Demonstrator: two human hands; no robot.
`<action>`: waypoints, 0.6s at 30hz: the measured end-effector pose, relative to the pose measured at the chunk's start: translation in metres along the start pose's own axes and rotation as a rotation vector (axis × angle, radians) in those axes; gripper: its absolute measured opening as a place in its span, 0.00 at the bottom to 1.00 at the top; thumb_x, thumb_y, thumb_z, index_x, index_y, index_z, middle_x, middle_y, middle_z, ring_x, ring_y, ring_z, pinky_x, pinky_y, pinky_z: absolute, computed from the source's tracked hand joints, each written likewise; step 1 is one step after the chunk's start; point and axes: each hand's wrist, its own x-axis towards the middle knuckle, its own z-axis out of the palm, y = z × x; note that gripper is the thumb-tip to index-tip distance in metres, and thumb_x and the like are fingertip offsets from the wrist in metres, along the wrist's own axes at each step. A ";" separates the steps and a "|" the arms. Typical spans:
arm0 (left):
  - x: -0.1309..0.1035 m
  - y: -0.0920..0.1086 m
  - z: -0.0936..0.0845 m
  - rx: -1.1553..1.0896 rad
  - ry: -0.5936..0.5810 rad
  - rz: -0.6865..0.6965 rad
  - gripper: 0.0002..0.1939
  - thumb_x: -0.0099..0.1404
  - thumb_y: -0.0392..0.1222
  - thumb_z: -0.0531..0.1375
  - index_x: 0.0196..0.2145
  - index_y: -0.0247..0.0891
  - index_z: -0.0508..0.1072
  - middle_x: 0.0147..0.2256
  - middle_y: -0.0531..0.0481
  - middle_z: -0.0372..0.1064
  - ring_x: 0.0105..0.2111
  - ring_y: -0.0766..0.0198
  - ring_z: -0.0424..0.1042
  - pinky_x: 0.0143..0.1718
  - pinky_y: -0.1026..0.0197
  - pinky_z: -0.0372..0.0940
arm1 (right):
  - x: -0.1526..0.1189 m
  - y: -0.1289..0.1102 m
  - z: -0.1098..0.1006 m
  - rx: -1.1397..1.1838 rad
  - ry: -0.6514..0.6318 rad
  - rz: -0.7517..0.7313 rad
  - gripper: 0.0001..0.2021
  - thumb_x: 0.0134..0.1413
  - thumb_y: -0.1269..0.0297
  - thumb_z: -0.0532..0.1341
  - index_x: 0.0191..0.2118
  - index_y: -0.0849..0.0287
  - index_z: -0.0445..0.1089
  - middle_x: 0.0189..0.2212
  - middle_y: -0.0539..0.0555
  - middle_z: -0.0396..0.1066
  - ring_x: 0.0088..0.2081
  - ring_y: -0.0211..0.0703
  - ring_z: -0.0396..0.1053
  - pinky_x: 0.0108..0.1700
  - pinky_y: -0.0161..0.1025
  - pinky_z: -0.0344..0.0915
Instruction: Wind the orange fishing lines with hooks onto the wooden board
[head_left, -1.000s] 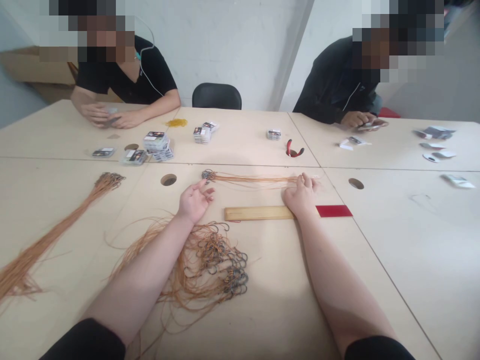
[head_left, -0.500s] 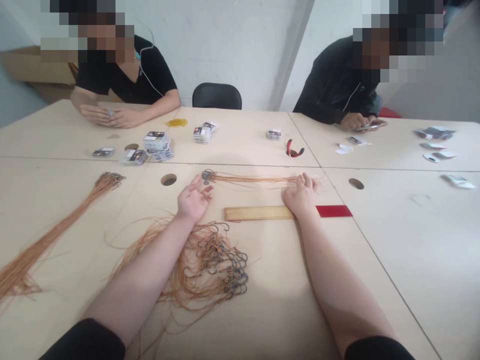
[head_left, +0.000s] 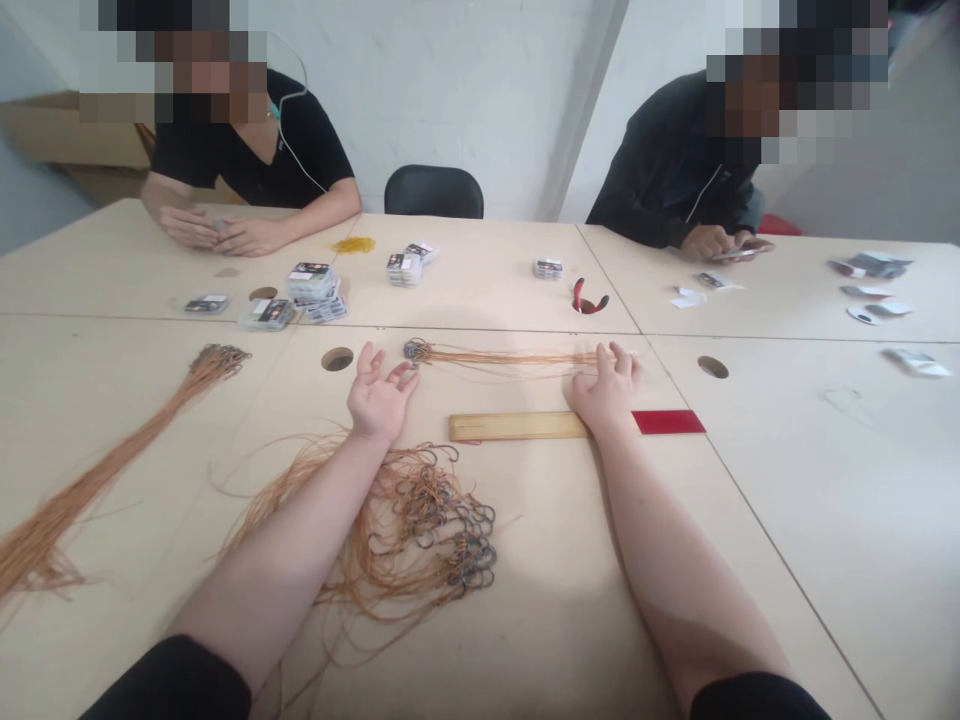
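Note:
A bundle of orange lines [head_left: 510, 357] with dark hooks at its left end lies straight across the table. Just left of those hooks is my left hand [head_left: 379, 400], palm up, fingers spread and holding nothing. My right hand [head_left: 606, 390] rests at the bundle's right end, fingers apart and bent over the line ends; no firm grip shows. Under its wrist passes a flat wooden strip [head_left: 517, 427] with a red end. A tangled pile of hooked lines [head_left: 427, 530] lies nearer, partly beneath my left forearm.
Another hooked bundle [head_left: 135, 430] lies at the left. Small boxes [head_left: 311, 283] and red-handled pliers [head_left: 589, 300] are farther back. Two people sit across the table [head_left: 487, 300], one holding a phone [head_left: 742, 250]. Holes pierce the tabletop.
My left hand has moved slightly left, away from the hooks, and its fingers have opened wider. My right hand has stayed nearly in place, its fingers shifting slightly.

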 end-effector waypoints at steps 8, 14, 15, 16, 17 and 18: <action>0.014 -0.001 0.000 0.040 0.100 0.036 0.21 0.51 0.41 0.54 0.44 0.55 0.67 0.45 0.53 0.59 0.39 0.63 0.68 0.43 0.53 0.66 | -0.004 -0.020 -0.022 0.005 0.106 0.035 0.27 0.47 0.64 0.50 0.56 0.55 0.57 0.59 0.61 0.42 0.57 0.64 0.42 0.48 0.61 0.51; 0.011 -0.002 0.000 -0.007 0.045 0.034 0.19 0.51 0.39 0.54 0.42 0.50 0.68 0.43 0.53 0.62 0.36 0.65 0.68 0.43 0.53 0.66 | -0.007 -0.040 -0.033 0.148 0.059 -0.066 0.23 0.49 0.66 0.51 0.54 0.57 0.59 0.57 0.61 0.46 0.56 0.58 0.47 0.52 0.58 0.50; 0.010 -0.002 0.000 -0.003 0.024 0.025 0.19 0.51 0.39 0.54 0.42 0.48 0.69 0.42 0.52 0.63 0.35 0.65 0.68 0.42 0.55 0.66 | -0.009 -0.047 -0.035 0.216 0.020 -0.108 0.21 0.50 0.66 0.51 0.52 0.58 0.60 0.55 0.61 0.49 0.54 0.55 0.50 0.52 0.56 0.52; 0.008 -0.002 0.001 0.013 0.001 0.008 0.18 0.51 0.38 0.54 0.41 0.45 0.69 0.40 0.51 0.64 0.34 0.66 0.68 0.40 0.57 0.66 | -0.013 -0.055 -0.037 0.294 -0.038 -0.157 0.19 0.51 0.67 0.51 0.51 0.59 0.61 0.52 0.62 0.53 0.51 0.52 0.55 0.51 0.52 0.55; 0.005 -0.003 0.002 0.041 -0.021 -0.014 0.17 0.50 0.37 0.55 0.40 0.42 0.70 0.38 0.50 0.65 0.32 0.67 0.67 0.37 0.60 0.66 | -0.017 -0.063 -0.039 0.374 -0.116 -0.211 0.18 0.52 0.67 0.51 0.49 0.60 0.62 0.49 0.61 0.57 0.47 0.49 0.59 0.49 0.48 0.58; 0.003 -0.004 0.004 0.078 -0.045 -0.038 0.16 0.50 0.37 0.55 0.39 0.40 0.71 0.36 0.49 0.66 0.30 0.68 0.67 0.34 0.63 0.65 | -0.023 -0.072 -0.042 0.445 -0.210 -0.267 0.16 0.52 0.68 0.51 0.48 0.60 0.63 0.45 0.60 0.60 0.42 0.45 0.62 0.46 0.44 0.61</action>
